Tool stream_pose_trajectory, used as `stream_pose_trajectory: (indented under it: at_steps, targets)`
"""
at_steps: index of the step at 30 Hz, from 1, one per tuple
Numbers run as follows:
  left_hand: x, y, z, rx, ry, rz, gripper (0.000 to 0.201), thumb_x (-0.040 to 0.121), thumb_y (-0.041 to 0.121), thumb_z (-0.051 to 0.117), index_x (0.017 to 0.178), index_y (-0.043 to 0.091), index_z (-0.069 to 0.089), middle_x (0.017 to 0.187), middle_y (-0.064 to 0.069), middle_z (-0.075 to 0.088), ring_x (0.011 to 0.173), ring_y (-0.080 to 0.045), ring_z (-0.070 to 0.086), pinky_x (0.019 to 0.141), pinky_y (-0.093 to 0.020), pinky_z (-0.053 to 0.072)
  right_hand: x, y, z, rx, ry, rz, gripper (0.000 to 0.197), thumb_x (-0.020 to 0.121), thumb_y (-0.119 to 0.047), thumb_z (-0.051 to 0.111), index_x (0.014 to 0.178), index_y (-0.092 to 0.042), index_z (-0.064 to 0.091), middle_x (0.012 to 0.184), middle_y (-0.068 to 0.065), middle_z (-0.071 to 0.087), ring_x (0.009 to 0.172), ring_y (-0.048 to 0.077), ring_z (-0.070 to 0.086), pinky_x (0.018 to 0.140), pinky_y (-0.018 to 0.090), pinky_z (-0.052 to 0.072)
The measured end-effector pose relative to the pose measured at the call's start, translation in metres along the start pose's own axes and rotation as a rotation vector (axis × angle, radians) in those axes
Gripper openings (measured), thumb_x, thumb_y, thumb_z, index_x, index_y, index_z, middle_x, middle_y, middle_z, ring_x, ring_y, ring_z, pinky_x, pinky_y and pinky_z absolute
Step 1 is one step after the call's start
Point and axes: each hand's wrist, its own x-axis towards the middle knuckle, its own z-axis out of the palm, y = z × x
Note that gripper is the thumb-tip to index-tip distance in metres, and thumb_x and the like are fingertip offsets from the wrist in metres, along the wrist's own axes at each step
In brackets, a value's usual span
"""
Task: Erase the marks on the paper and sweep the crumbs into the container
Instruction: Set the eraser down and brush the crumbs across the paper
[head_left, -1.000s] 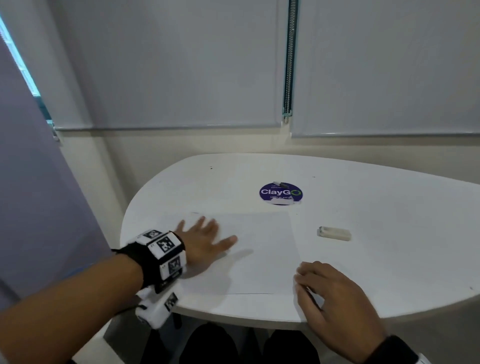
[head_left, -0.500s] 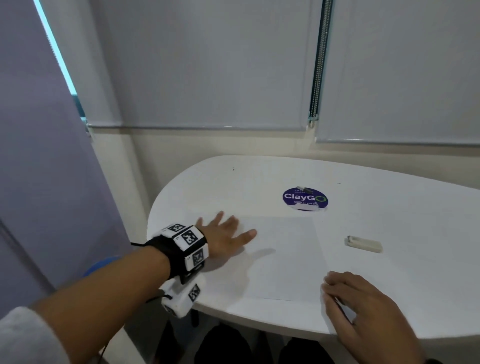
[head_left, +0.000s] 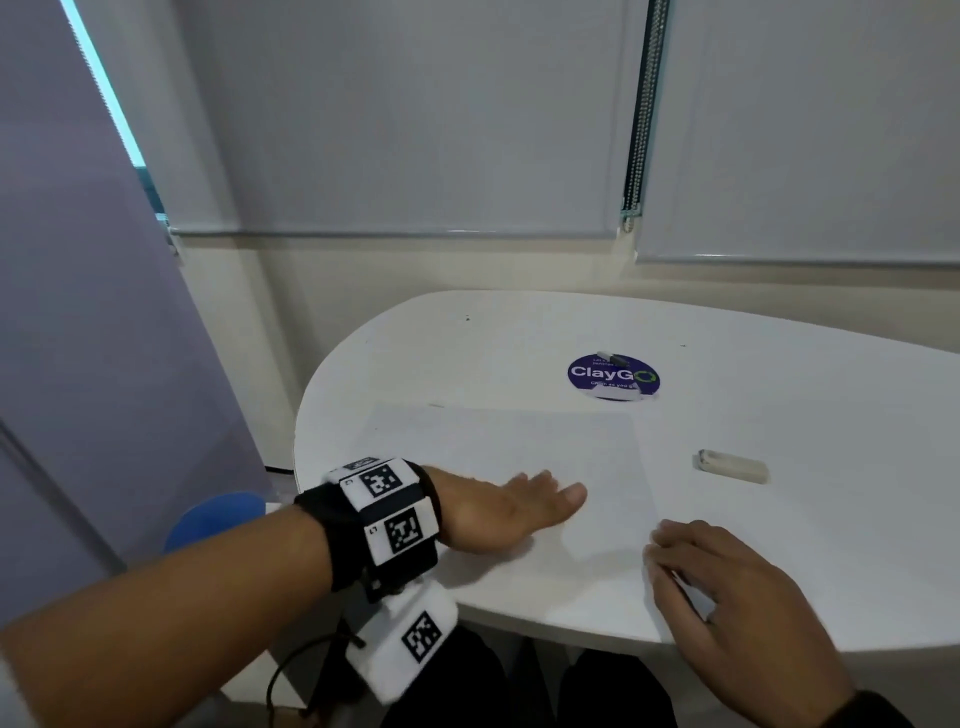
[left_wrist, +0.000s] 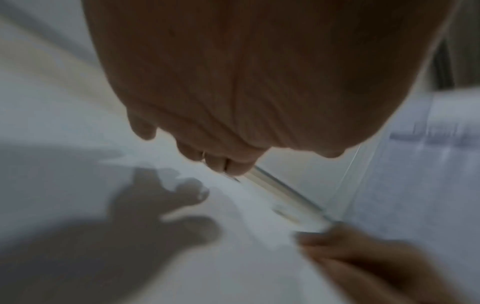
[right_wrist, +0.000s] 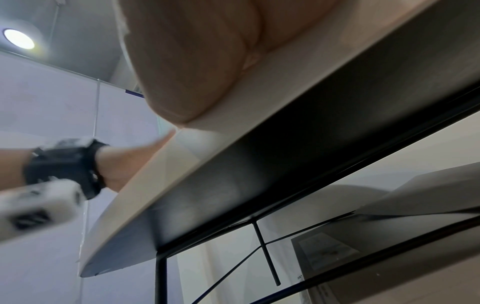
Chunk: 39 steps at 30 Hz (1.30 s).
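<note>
The big white rounded worktop (head_left: 779, 545) holds everything. On it lies a thin white sheet of paper (head_left: 498, 447), flat and close to the near edge. No marks can be made out on the paper, and no crumbs can be seen on it either, so the rubbing looks done. The sweeping may be under way.

The left hand (head_left: 511, 512) rests flat on the near left part of the paper, its fingers (head_left: 569, 496) straight and holding nothing. It looks ready to brush sideways. The right hand (head_left: 727, 597) sits at the near right corner of the paper, at the worktop's edge. Its fingers (head_left: 670, 551) are loosely bent and touch the paper, with nothing in them.

A round blue thing (head_left: 215, 519) sits low down, off the worktop, to the left of the left hand. It may be the container, but that is hard to tell.

A round purple sticker with white letters (head_left: 613, 375) lies beyond the paper, far from both hands. A small pale block eraser (head_left: 732, 466) lies past the right hand's fingers, well apart from them and just off the paper. Nothing blocks a sweep to the left.
</note>
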Motion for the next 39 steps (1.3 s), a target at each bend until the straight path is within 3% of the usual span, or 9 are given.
stream_pose_trajectory:
  at_steps: [6, 10, 14, 18, 25, 28, 34, 36, 39]
  targets:
    - [0.007, -0.061, -0.006, 0.169, 0.119, -0.257, 0.076, 0.097, 0.067, 0.007, 0.157, 0.026, -0.013, 0.164, 0.009, -0.022, 0.151, -0.011, -0.015, 0.121, -0.054, -0.007, -0.001, -0.001, 0.000, 0.020, 0.011, 0.009, 0.019, 0.083, -0.034, 0.060, 0.089, -0.028, 0.077, 0.103, -0.019, 0.068, 0.098, -0.005, 0.059, 0.077, 0.026, 0.058]
    - [0.000, -0.085, -0.008, 0.159, 0.169, -0.370, 0.080, 0.093, 0.071, 0.004, 0.158, 0.026, -0.012, 0.164, 0.004, -0.021, 0.152, -0.014, -0.012, 0.121, -0.055, -0.005, 0.000, -0.006, -0.005, 0.003, 0.003, 0.000, 0.012, 0.082, -0.030, 0.065, 0.089, -0.031, 0.075, 0.100, -0.021, 0.066, 0.094, -0.003, 0.062, 0.073, 0.029, 0.059]
    - [-0.004, -0.057, 0.003, 0.094, 0.160, -0.321, 0.107, 0.072, 0.085, -0.002, 0.157, 0.021, -0.016, 0.164, 0.008, -0.020, 0.151, -0.010, -0.012, 0.122, -0.051, -0.008, -0.003, -0.030, -0.002, -0.073, 0.028, -0.106, 0.041, 0.086, -0.051, 0.048, 0.110, -0.031, 0.074, 0.119, -0.013, 0.068, 0.109, 0.005, 0.060, 0.085, 0.028, 0.053]
    - [-0.001, -0.025, 0.017, 0.090, 0.218, -0.271, 0.099, 0.083, 0.084, 0.002, 0.157, 0.020, -0.014, 0.164, 0.007, -0.020, 0.151, -0.010, -0.015, 0.121, -0.050, -0.011, -0.009, -0.034, 0.007, -0.138, -0.077, -0.169, 0.055, 0.095, -0.061, 0.029, 0.112, -0.033, 0.073, 0.120, -0.015, 0.068, 0.112, 0.007, 0.064, 0.092, 0.033, 0.053]
    - [0.015, 0.024, 0.039, 0.136, 0.191, 0.059, 0.086, 0.087, 0.080, 0.006, 0.157, 0.033, -0.008, 0.162, 0.016, -0.019, 0.146, -0.004, -0.024, 0.120, -0.049, -0.016, 0.000, -0.024, -0.014, -0.085, -0.097, -0.077, 0.026, 0.082, -0.044, 0.053, 0.085, -0.035, 0.078, 0.096, -0.020, 0.071, 0.091, 0.004, 0.067, 0.066, 0.023, 0.055]
    - [0.023, -0.001, 0.037, 0.156, 0.268, 0.008, 0.084, 0.088, 0.080, 0.008, 0.156, 0.034, -0.011, 0.161, 0.017, -0.023, 0.147, -0.004, -0.024, 0.120, -0.050, -0.015, 0.000, -0.024, -0.014, -0.083, -0.083, -0.067, 0.019, 0.080, -0.038, 0.059, 0.083, -0.034, 0.078, 0.093, -0.020, 0.070, 0.087, 0.004, 0.066, 0.063, 0.024, 0.055]
    - [0.005, -0.071, 0.017, 0.107, 0.368, -0.381, 0.105, 0.072, 0.087, -0.006, 0.157, 0.024, -0.013, 0.163, 0.010, -0.020, 0.149, -0.009, -0.019, 0.119, -0.052, -0.016, -0.003, -0.021, -0.008, -0.013, -0.060, -0.081, 0.012, 0.078, -0.030, 0.066, 0.083, -0.031, 0.076, 0.092, -0.020, 0.068, 0.088, 0.002, 0.063, 0.066, 0.027, 0.055]
    - [-0.006, -0.061, 0.012, 0.140, 0.355, -0.380, 0.116, 0.063, 0.088, -0.013, 0.157, 0.021, -0.011, 0.164, 0.008, -0.019, 0.149, -0.010, -0.021, 0.118, -0.053, -0.018, -0.003, -0.020, -0.007, 0.005, -0.050, -0.074, 0.011, 0.078, -0.029, 0.066, 0.083, -0.030, 0.076, 0.092, -0.020, 0.068, 0.087, 0.002, 0.063, 0.065, 0.028, 0.056]
    - [-0.015, -0.018, 0.017, 0.107, 0.291, -0.185, 0.114, 0.065, 0.086, -0.011, 0.158, 0.021, -0.010, 0.164, 0.009, -0.017, 0.148, -0.007, -0.022, 0.119, -0.051, -0.017, -0.003, -0.019, -0.005, 0.025, -0.063, -0.068, 0.014, 0.080, -0.030, 0.065, 0.086, -0.029, 0.077, 0.094, -0.019, 0.068, 0.088, 0.002, 0.061, 0.068, 0.028, 0.056]
